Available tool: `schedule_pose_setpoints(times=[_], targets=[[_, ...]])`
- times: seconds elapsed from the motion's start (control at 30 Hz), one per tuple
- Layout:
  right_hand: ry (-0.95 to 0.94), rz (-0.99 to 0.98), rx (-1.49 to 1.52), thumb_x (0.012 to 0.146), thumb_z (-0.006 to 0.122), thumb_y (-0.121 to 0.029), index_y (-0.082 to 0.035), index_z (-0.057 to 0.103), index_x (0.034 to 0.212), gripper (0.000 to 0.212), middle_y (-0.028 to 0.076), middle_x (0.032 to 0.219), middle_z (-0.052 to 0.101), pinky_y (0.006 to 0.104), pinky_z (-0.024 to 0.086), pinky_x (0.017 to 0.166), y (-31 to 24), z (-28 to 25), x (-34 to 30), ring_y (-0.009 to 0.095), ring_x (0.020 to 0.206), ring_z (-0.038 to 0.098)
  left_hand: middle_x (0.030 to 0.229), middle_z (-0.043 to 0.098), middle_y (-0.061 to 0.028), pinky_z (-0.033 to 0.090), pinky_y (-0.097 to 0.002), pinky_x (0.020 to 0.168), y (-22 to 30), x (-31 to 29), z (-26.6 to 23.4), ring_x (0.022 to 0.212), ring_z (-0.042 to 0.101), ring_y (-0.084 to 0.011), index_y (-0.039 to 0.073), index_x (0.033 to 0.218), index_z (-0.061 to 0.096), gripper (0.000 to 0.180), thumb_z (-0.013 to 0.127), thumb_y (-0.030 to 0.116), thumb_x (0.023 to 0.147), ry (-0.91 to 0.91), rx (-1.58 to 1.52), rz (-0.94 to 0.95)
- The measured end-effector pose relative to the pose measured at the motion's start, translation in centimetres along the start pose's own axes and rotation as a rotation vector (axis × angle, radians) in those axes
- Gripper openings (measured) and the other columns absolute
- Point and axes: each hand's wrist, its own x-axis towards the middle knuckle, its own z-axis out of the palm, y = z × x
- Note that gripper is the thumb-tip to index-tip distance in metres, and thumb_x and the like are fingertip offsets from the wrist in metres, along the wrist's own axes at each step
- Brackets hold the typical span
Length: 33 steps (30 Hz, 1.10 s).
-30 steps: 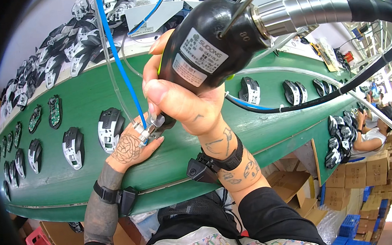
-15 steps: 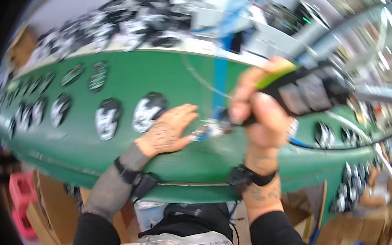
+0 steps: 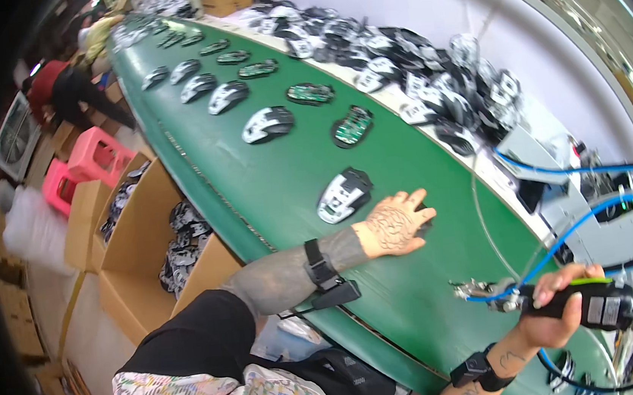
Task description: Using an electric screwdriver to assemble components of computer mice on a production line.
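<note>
My left hand (image 3: 394, 226) reaches over the green tabletop, its fingers curved around a computer mouse (image 3: 427, 225); only a dark bit shows between thumb and forefinger, the rest being covered by the palm. Just left of that hand lies a black-and-white mouse shell (image 3: 345, 195). In my right hand (image 3: 552, 312), at the lower right, is a black power screwdriver (image 3: 605, 305) with a green strip. Its metal tip, fed by a blue tube, points left above the table, apart from the mice. Mouse bases with green circuit boards (image 3: 353, 126) lie farther across.
More mouse shells (image 3: 267, 124) line the green table (image 3: 425, 301). A heap of black-and-white shells (image 3: 435, 87) covers the back ledge. Blue air hoses (image 3: 592, 209) loop at right. An open carton (image 3: 142, 283) and pink stools (image 3: 99, 156) stand left; another person (image 3: 70, 92) bends beyond them.
The view has swung to the left. My left hand has gone from beside a mouse to over it, and the screwdriver in my right hand has moved away from it to the right.
</note>
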Motion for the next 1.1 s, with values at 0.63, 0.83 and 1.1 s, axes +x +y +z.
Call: schedule_pose_setpoints(times=[0.63,0.83,1.1], targets=[[0.005,-0.007,-0.047,0.079,0.054,-0.012,0.0,0.037,0.111,0.038,0.013,0.076,0.049,0.0239,0.042,0.044,-0.3,0.0,0.5,0.014,0.05,0.047,0.116,0.055,-0.0145,0.04,-0.0359,0.093,-16.1,6.2,-6.1,0.108,0.051,-0.0288,0.009,0.113,0.058,0.054,0.063,0.045,0.073,0.206,0.152,-0.462],[-0.032,-0.046,-0.053,0.079,0.054,-0.012,0.0,0.038,0.11,0.037,0.014,0.076,0.051,0.0249,0.045,0.046,-0.7,-0.7,0.8,0.013,0.049,0.048,0.117,0.054,-0.0148,0.041,-0.0359,0.092,-14.7,7.8,-6.7,0.107,0.052,-0.0293,0.01,0.114,0.059,0.055,0.063,0.046,0.071,0.141,0.231,-0.419],[-0.029,-0.018,-0.052,0.078,0.056,-0.013,0.0,0.038,0.11,0.039,0.013,0.077,0.051,0.025,0.045,0.045,-0.1,-0.2,0.9,0.013,0.049,0.049,0.126,0.049,-0.0136,0.032,-0.0388,0.1,-16.7,9.0,-3.8,0.117,0.043,-0.0299,0.016,0.117,0.059,0.057,0.056,0.052,0.073,-0.011,0.307,-0.556]])
